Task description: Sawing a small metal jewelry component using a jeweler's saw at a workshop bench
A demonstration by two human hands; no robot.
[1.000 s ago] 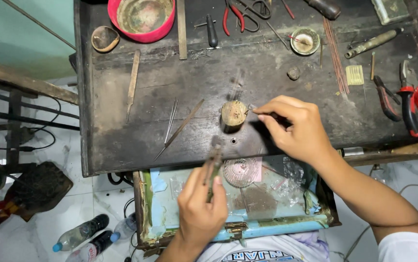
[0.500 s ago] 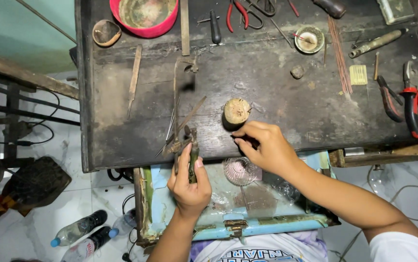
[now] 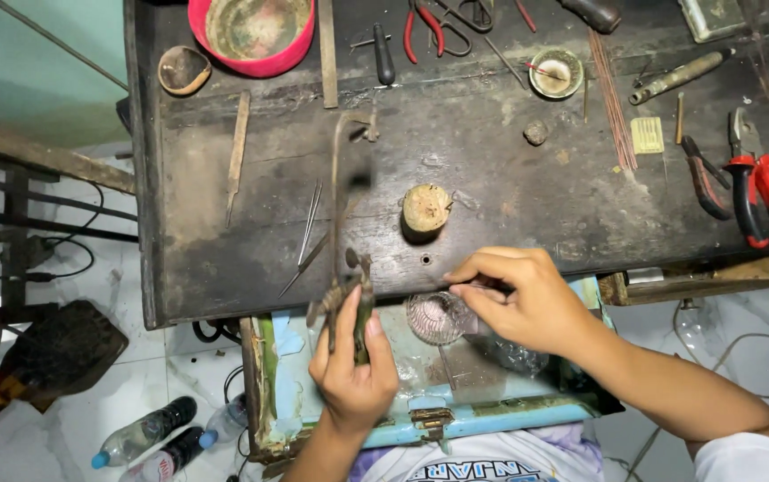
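Left hand (image 3: 351, 370) clenched round the handle of a jeweller's saw (image 3: 342, 214), frame raised over the dark workbench (image 3: 224, 268); right hand (image 3: 516, 299) pinches something tiny at the bench edge, above the open drawer (image 3: 456, 406), presumably so filings drop in; the wooden peg (image 3: 425, 209) sits just beyond.

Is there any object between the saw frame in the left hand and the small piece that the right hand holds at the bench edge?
Nothing visible: only the bench edge and open drawer between saw frame and right hand.

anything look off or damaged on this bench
Nothing looks spilled or broken. The dark workbench is heavily worn and stained, and tools lie scattered at odd angles, such as the red-handled pliers. The left hand holds a jeweller's saw upright.
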